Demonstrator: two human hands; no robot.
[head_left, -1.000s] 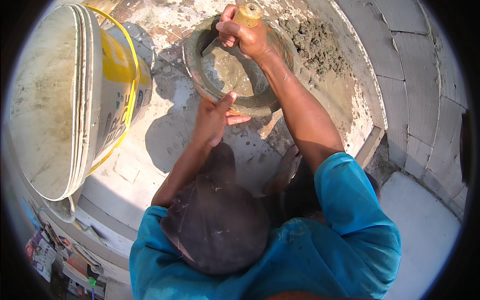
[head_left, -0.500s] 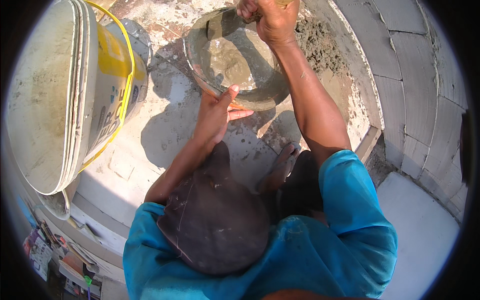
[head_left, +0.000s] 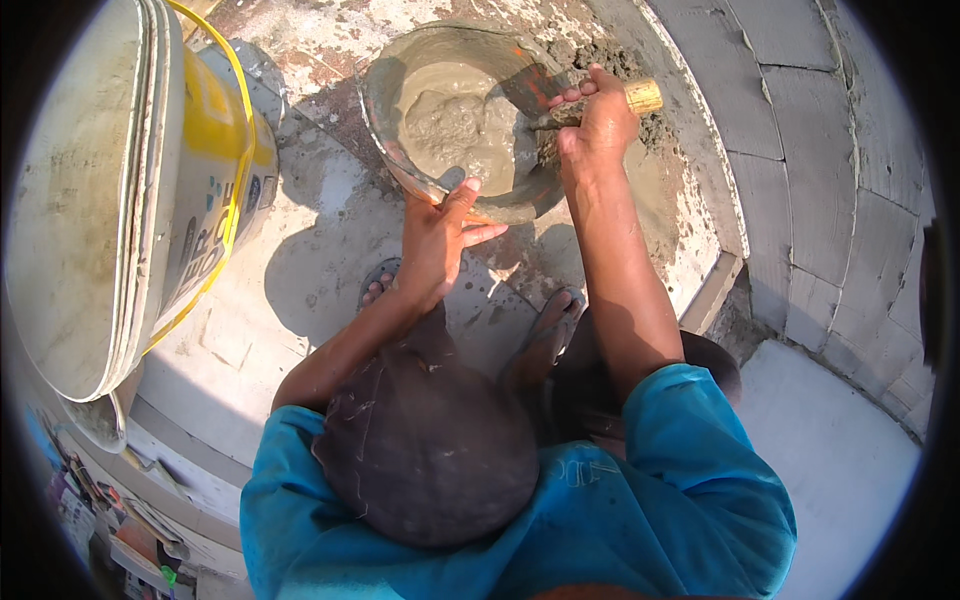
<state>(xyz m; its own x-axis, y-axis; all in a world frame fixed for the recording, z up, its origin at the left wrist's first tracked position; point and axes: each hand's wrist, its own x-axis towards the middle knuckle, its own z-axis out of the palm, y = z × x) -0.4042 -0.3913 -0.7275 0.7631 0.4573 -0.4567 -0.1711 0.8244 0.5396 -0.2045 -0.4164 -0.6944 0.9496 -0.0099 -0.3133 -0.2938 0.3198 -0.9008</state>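
A round mortar basin [head_left: 402,172] stands on the ground ahead, with wet grey mortar [head_left: 450,115] in it. My left hand [head_left: 436,240] holds its near rim, thumb over the edge and fingers stretched along the outside. At the basin's right side my right hand [head_left: 603,122] is closed round the wooden handle [head_left: 645,96] of a trowel. The handle's end sticks out to the right of my fist. The trowel's blade lies toward the basin's inner right side, hard to make out in shadow.
A large whitish bucket [head_left: 85,210] with a yellow handle stands at the left. Crumbly mortar [head_left: 655,135] lies right of the basin. A grey block wall [head_left: 800,130] curves along the right, above a pale slab [head_left: 820,460]. Assorted tools [head_left: 140,540] lie at lower left.
My right hand has come back from the basin's far side to its right side, bringing the trowel along. My left hand has stayed on the rim.
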